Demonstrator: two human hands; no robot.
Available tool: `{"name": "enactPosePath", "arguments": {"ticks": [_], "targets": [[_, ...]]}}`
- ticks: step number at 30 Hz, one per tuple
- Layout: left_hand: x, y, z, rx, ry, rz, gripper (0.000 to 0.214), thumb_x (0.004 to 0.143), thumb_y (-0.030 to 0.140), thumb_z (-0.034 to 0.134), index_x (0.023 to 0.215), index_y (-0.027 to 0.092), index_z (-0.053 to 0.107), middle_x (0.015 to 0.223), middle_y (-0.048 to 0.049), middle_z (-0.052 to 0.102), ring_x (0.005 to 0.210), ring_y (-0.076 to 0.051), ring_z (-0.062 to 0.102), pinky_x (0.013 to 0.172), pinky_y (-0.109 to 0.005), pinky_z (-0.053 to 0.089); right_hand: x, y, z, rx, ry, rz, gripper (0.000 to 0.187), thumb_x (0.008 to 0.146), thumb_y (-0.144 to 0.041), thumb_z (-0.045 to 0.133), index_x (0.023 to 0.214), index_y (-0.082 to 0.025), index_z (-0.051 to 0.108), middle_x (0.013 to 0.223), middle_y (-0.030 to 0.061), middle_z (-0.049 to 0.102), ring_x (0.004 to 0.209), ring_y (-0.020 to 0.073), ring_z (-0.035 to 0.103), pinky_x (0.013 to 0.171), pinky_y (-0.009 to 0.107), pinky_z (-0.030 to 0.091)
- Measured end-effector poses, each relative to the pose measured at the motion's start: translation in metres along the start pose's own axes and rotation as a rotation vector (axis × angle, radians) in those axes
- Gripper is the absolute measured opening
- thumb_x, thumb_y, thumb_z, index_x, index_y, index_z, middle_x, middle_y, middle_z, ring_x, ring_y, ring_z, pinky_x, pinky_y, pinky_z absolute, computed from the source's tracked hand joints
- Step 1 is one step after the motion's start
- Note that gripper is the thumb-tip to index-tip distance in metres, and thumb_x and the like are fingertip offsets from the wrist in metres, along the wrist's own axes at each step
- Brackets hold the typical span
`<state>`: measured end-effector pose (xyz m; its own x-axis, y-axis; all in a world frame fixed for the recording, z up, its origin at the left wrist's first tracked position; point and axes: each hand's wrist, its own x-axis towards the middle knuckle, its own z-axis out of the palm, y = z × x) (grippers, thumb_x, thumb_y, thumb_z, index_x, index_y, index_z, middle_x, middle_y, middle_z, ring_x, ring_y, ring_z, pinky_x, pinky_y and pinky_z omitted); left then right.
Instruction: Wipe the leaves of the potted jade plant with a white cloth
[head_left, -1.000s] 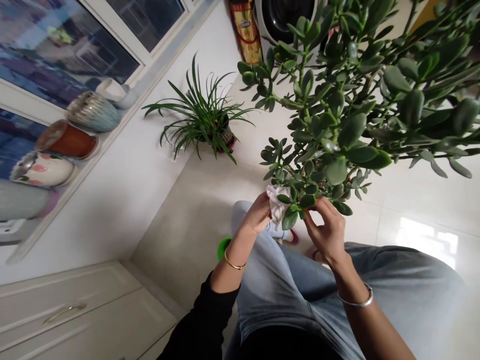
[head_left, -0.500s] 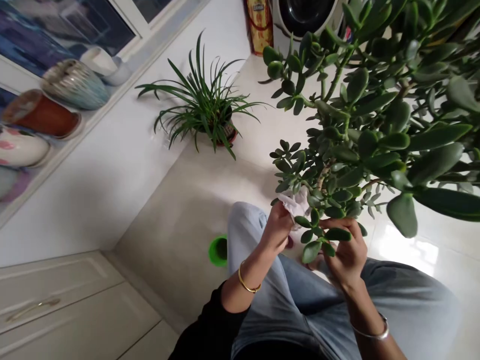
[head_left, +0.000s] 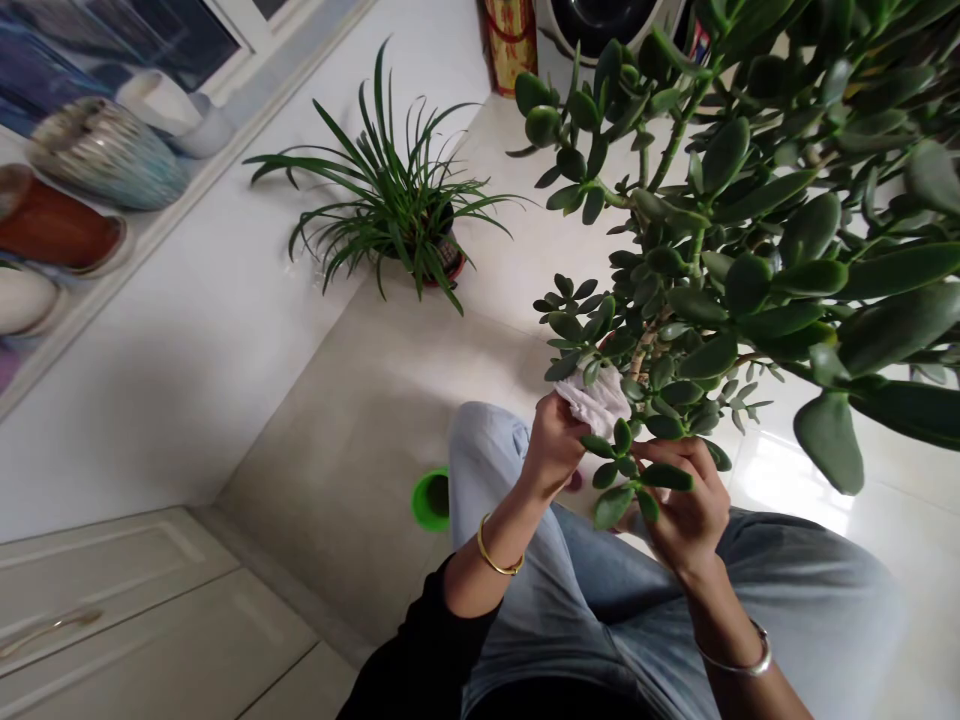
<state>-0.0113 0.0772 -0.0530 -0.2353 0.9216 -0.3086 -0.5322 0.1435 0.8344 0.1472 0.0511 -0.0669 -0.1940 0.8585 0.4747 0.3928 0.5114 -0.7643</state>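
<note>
A large jade plant (head_left: 780,290) with thick green leaves fills the right side of the head view. My left hand (head_left: 556,445) is closed on a crumpled whitish cloth (head_left: 598,400), which lies against the lower leaves. Beside it, my right hand (head_left: 690,500) has its fingers bent around a low jade plant sprig (head_left: 626,470) that hangs over my lap. Leaves hide part of the right fingertips. The plant's pot is out of sight behind the foliage.
A spiky potted plant (head_left: 412,215) stands on the floor by the wall. Near my knee is a green cup (head_left: 431,498) with dark contents. Several pots, one blue-grey (head_left: 112,155), line the windowsill. A cabinet (head_left: 112,590) is at lower left, a washing machine (head_left: 551,15) at the back.
My view has shifted slightly, so the windowsill pots sit further left. More of the cloth shows now, spread higher beside the stem. My right hand keeps its hold on the sprig.
</note>
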Motion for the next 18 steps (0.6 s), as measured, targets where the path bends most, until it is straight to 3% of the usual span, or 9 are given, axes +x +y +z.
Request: {"name": "enactPosePath", "arguments": {"ticks": [10,18], "targets": [[0.007,-0.007,-0.001,0.134,0.008,0.081,0.021,0.062,0.019,0.08,0.076,0.018,0.065,0.071,-0.0007,0.07,0.065,-0.014,0.064,0.067,-0.026,0.054,0.002,-0.003,0.001,0.016,0.01,-0.022,0.029,0.09,-0.009,0.067,0.112,-0.028,0.072,0.092,0.0011,0.067,0.081,0.0185,0.067,0.071,0.032,0.055],[0.006,-0.014,-0.003,0.138,0.027,0.1,0.021,0.062,0.016,0.08,0.078,0.02,0.066,0.074,-0.0011,0.072,0.073,-0.015,0.067,0.07,-0.025,0.054,0.0,0.003,0.003,0.025,0.038,-0.047,0.027,0.091,-0.01,0.068,0.111,-0.027,0.071,0.093,0.0011,0.07,0.082,0.019,0.067,0.074,0.034,0.054]]}}
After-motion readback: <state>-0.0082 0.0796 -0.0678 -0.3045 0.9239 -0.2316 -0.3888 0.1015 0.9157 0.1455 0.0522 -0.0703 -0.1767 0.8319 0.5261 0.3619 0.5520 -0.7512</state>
